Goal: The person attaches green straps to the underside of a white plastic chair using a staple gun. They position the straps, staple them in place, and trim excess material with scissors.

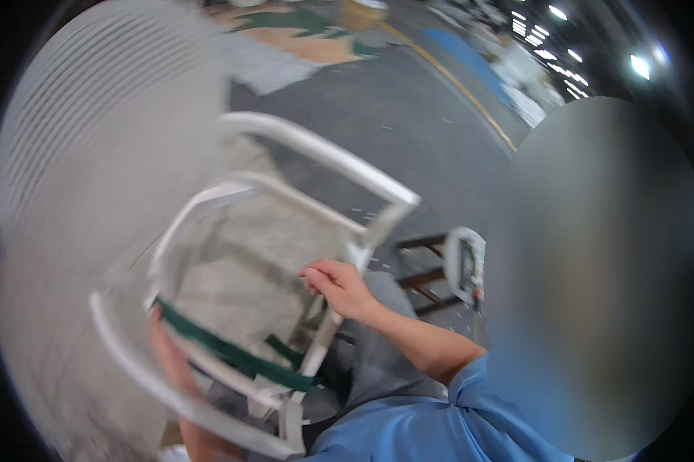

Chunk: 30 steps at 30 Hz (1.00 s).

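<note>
White curved-arm chair frame (331, 152) bore a flat dark-green strap (235, 355) by the left hand (172, 354), the right hand (342, 291) curled, both grips impossible to tell

The chair arm (150, 387) partly hides the left forearm (200, 443), and the fingertips of the left grip (171, 352) blur against the green strap (227, 352). Things on the stool (452, 258) (a small jumble) are too tiny to name; a smooth blur (601, 285) masks the right side.
</note>
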Available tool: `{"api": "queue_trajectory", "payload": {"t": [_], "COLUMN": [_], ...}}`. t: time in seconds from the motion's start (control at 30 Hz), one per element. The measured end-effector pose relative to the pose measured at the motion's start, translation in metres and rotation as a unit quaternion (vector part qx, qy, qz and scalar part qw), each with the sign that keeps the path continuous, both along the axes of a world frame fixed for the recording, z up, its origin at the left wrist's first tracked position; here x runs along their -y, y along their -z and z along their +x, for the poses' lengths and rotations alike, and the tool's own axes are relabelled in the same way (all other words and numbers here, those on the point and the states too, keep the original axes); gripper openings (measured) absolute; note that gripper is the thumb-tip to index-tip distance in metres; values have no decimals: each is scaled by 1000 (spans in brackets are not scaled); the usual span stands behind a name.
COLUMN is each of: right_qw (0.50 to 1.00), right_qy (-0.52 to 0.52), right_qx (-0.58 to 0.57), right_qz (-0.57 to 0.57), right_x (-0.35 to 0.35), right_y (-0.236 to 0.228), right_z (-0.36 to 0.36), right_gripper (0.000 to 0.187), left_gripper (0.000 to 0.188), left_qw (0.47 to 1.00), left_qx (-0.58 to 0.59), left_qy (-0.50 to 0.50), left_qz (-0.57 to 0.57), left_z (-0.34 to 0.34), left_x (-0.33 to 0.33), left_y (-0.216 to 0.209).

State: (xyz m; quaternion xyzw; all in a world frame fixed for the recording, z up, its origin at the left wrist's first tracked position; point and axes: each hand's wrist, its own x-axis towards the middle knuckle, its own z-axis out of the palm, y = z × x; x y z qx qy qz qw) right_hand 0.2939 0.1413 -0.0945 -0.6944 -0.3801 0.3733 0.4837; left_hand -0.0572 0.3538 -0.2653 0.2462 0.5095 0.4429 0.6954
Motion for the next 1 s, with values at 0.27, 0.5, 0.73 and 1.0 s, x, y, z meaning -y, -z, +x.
{"api": "queue_trajectory", "payload": {"t": [0.27,0.5,0.73,1.0], "right_qw": [829,714,705,894], "right_qy": [490,407,472,410], "right_qx": [175,289,312,132], "right_qz": [-203,-492,-426,-125], "right_x": [290,331,310,254], "right_y": [-36,9,9,-109], "right_z": [234,333,327,229], "right_gripper": [23,47,47,50], "left_gripper": [61,57,64,53], "left_qw": [997,993,992,995], "left_qx": [24,-54,-53,-93], "left_qy": [31,29,15,-3], "left_qz": [-65,-99,-118,-19], "left_z": [36,35,40,33], "left_x": [9,2,5,8], "left_y": [-63,-58,-59,-41]}}
